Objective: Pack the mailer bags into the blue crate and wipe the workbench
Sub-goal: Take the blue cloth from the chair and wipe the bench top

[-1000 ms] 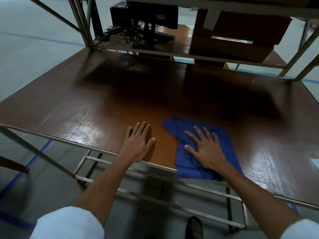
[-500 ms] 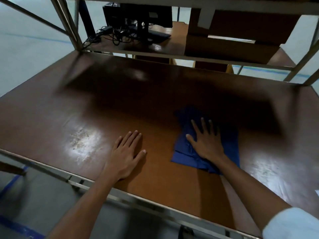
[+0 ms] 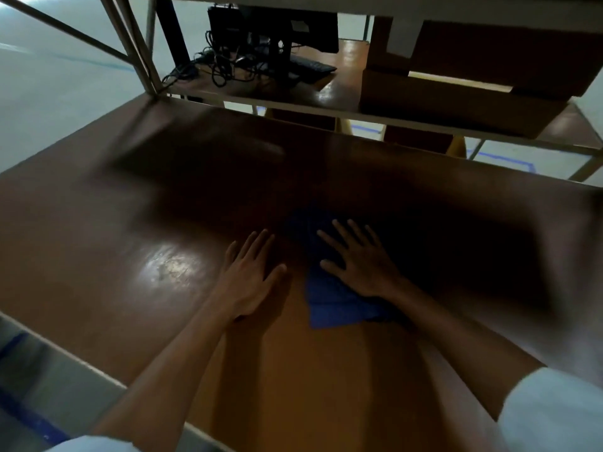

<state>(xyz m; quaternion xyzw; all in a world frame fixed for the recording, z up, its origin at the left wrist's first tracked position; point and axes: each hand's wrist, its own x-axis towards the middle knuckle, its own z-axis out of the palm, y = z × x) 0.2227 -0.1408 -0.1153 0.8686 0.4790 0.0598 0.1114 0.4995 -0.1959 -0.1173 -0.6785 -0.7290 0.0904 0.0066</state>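
pale floor (image 3: 49,93) w/ blue tape (image 3: 509,159); rear table (image 3: 329,89) w/ monitor (image 3: 277,31), cables (image 3: 222,66), cardboard boxes (image 3: 456,102).

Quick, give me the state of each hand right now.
Left hand: open, flat on the workbench, holding nothing.
Right hand: open, fingers spread, pressing the blue cloth onto the workbench.

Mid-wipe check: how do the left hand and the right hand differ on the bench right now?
The right hand presses on the blue cloth; the left hand rests on the bare workbench. The right hand is splayed wide; the left hand has its fingers closer together. Both lie flat, palm down, with straight fingers, and neither has a grip on anything.
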